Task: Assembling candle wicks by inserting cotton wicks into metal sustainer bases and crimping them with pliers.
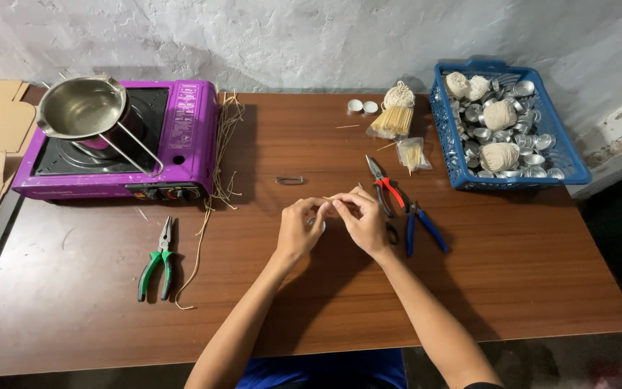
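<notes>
A thin, pale straw-coloured wooden stick sits pinched between the fingertips of both hands just above the middle of the brown wooden tabletop; the left hand and right hand meet over it, fingers curled, each grip closed on the stick, and a small silvery round piece shows between them, too hidden to tell what it is. The stick is slender, straight and short, with only its end showing past the fingers. A judgement: something so fine could snap if the fingers bend it, or slip out and roll across the tabletop if the pinch loosens. Just beside the right hand lie red-handled small cutting pliers and blue-handled pliers, near enough that a wrist could nudge them. Further back are a bundle of similar pale sticks with a ball of cream string, a small clear bag of short sticks and two small white round caps. A blue plastic basket at the right edge holds many small metal cups and more string balls. A small metal clip lies ahead of the hands. To the left stand a purple portable gas stove carrying a steel pot, loose straw-coloured strands and green-handled pliers.
</notes>
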